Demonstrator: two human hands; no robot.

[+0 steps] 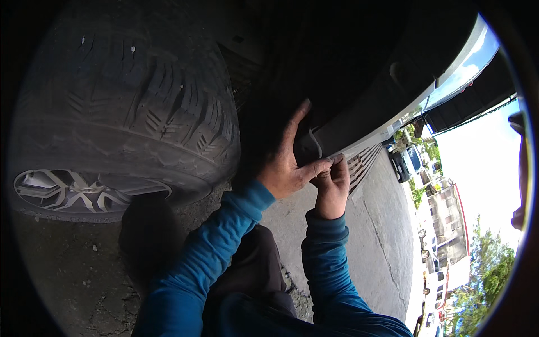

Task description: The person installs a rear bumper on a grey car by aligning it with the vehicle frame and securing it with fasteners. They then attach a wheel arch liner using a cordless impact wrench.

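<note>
My left hand (285, 167) is at the end of a dark car body panel (359, 112), perhaps a bumper or fender edge, beside the wheel opening. Its index finger points up and its thumb stretches toward my other hand; the remaining fingers are hidden. Close against the left thumb, my right hand (332, 188) has its fingertips pinched together at the panel's lower corner. Whatever lies in that pinch is too small or covered to see. A dark flap-like edge (312, 143) of the panel shows between the left index finger and thumb.
A large treaded tire (140, 112) with a spoked alloy wheel (84, 191) fills the left side. Deep shadow covers the wheel well above my hands. Rough concrete ground (382, 236) lies below. Parked vehicles (407, 163), a building (449, 224) and trees (488, 281) appear at the right.
</note>
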